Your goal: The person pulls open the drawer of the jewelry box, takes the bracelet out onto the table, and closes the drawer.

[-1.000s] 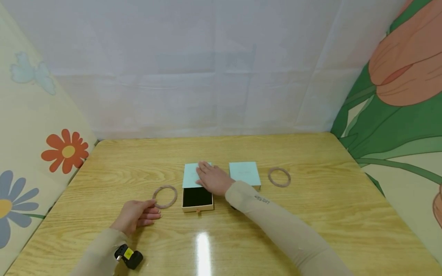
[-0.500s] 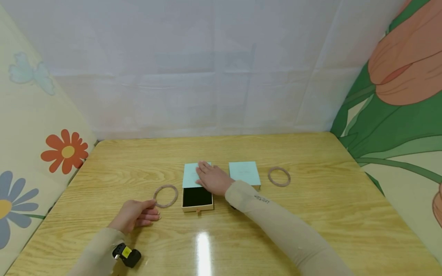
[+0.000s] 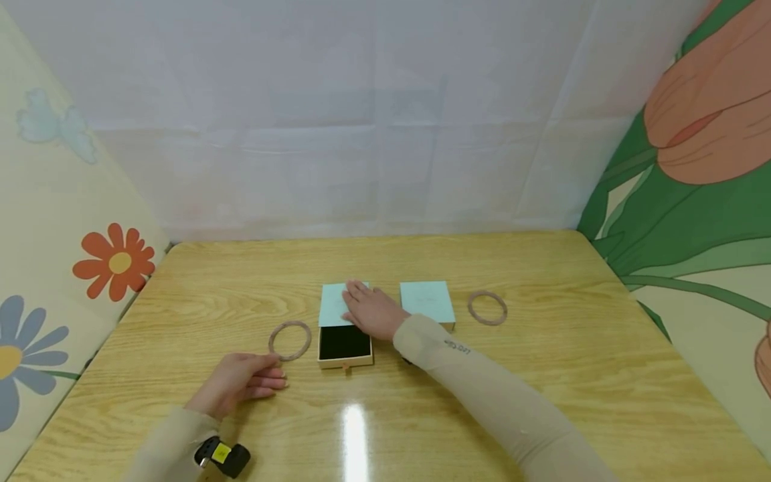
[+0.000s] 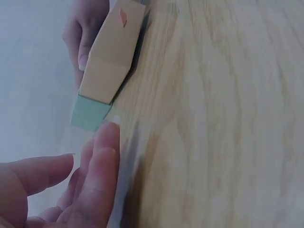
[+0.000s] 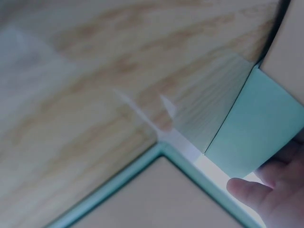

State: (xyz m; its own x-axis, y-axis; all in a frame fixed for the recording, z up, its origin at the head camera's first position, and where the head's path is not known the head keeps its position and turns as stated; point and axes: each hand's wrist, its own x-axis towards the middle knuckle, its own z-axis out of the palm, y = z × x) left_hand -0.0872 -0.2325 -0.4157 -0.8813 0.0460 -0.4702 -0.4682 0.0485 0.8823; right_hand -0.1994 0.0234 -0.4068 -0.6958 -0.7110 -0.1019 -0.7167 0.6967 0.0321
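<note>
My left hand (image 3: 241, 381) is held low over the table at the near-left edge of a pinkish-brown bangle (image 3: 310, 340), which lies flat. In the left wrist view its thumb (image 4: 45, 173) stands apart from the fingers, with nothing between them. My right hand (image 3: 375, 313) rests fingers-flat on the turquoise sleeve (image 3: 331, 304) of a small drawer box. The cream drawer (image 3: 334, 363) sticks out towards me and shows a bare black lining. Seen from the right wrist, the thumb (image 5: 249, 190) lies along the edge of the turquoise sleeve (image 5: 254, 123).
Right of the drawer box stands a second turquoise box (image 3: 426, 300), closed, partly behind my right sleeve. A second bangle (image 3: 489, 323) lies beyond it. The wooden table (image 3: 542, 268) meets a white cloth (image 3: 289, 167) at the back and painted panels at both sides.
My left hand has shifted slightly right and towards me, its thumb tip now at the bangle's lower rim. My right hand and both boxes have stayed put.
</note>
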